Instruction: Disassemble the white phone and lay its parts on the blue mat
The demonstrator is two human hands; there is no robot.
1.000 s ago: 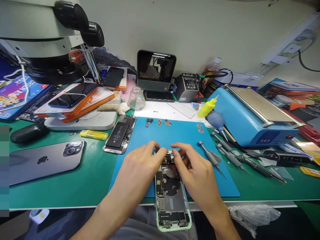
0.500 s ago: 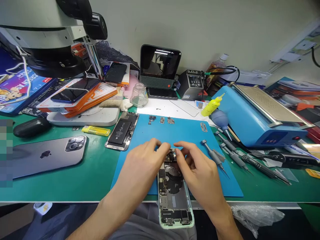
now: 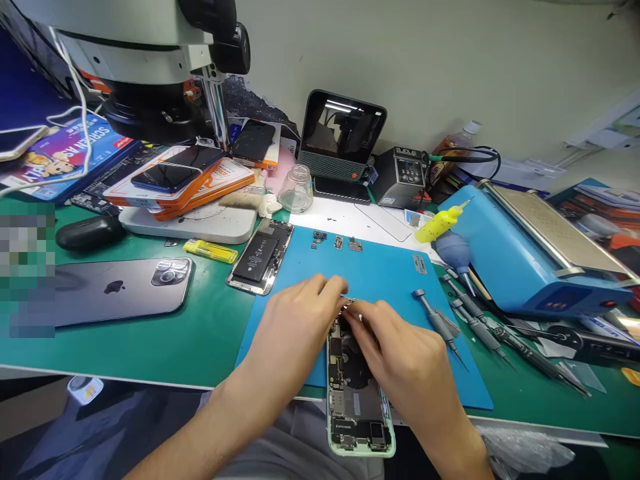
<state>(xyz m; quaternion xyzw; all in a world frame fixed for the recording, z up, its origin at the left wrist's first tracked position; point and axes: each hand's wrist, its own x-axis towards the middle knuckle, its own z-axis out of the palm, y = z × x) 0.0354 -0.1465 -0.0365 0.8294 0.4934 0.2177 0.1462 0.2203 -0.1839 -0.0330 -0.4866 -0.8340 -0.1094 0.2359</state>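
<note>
An opened phone (image 3: 356,400) with a pale green frame lies with its inside facing up, its lower end jutting past the table's front edge. Circuit board, connectors and a bare battery-bay area show in it. My left hand (image 3: 305,320) is closed at the phone's top end, fingertips pinched on its upper left edge. Thumb and forefinger of my right hand (image 3: 405,347) close on the top edge from the right, touching the left fingertips. The fingers hide the phone's top, and any small part between them cannot be made out. Beneath lies a blue mat (image 3: 385,273).
A detached screen assembly (image 3: 260,257) lies left of several small metal parts (image 3: 339,243). Screwdrivers (image 3: 440,327) and tweezers (image 3: 565,373) lie right, before a blue heating machine (image 3: 530,253). A grey phone (image 3: 115,290) lies left; a microscope (image 3: 150,87) overhangs the back left.
My right hand has closed in, its fingertips now meeting the left ones over the phone's top edge. The whole view has shifted, so the bench items appear further right.
</note>
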